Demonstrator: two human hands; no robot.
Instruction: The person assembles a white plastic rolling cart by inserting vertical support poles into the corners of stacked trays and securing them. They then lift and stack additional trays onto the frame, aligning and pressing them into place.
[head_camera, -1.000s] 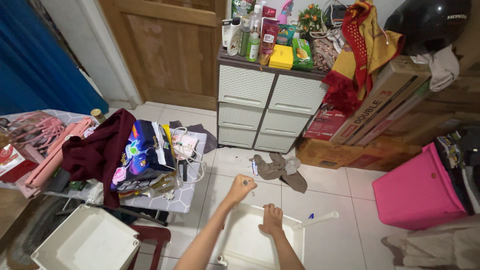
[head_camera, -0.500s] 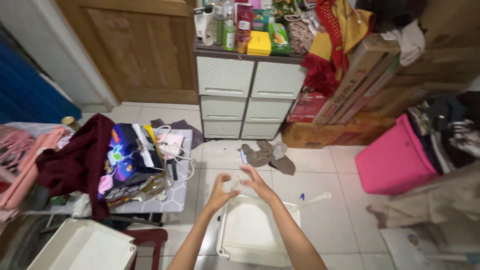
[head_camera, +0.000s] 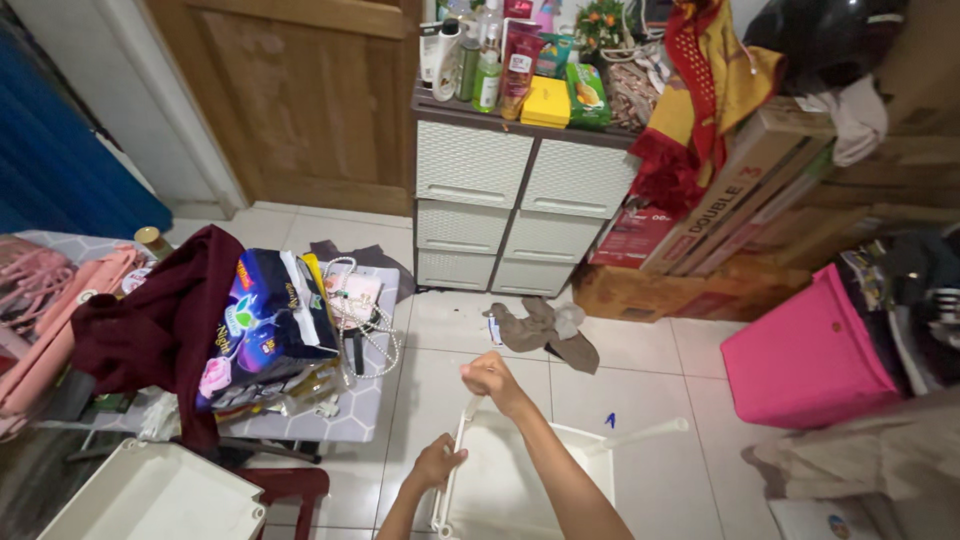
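Fingers of both hands are curled shut around the near-left rim of a white tray that sits on the floor tiles. Left hand grips low on that rim; right hand is a closed fist at the tray's far-left corner, though whether it clamps the rim or a thin rod there is hard to tell. A white rod juts from the tray's far-right corner. The tray's near part is cut off by the bottom edge, and the right forearm crosses over its middle, hiding part of the inside.

Left of the tray stands a low table heaped with a dark red cloth, a blue packet and beads; its edge comes near the tray. Beyond the tray lies a crumpled rag, then a white drawer cabinet. Right of the tray is bare tile up to a pink bin. A second white tray, partly cut off, lies left of the held one.
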